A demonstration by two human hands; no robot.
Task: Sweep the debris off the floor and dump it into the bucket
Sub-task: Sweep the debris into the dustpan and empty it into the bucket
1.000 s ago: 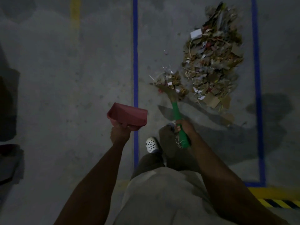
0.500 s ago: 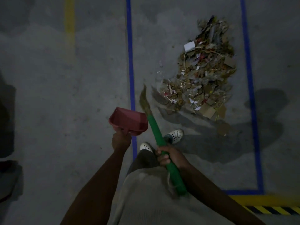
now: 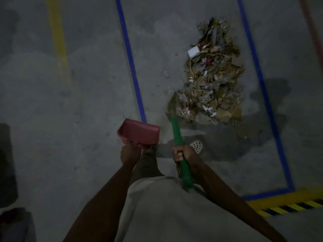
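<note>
Green broom (image 3: 176, 131) gripped in the right hand (image 3: 181, 153), bristles touching the debris pile (image 3: 213, 81); left hand (image 3: 130, 152) clamps a red dustpan (image 3: 139, 132) left of the pile

dustpan (image 3: 139, 132) left of broom (image 3: 178, 135)

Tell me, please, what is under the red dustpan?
The dustpan, gripped by the left hand, is over grey floor. The blue line runs to its far edge and vanishes beneath it; that stretch of line and floor is covered.
</note>
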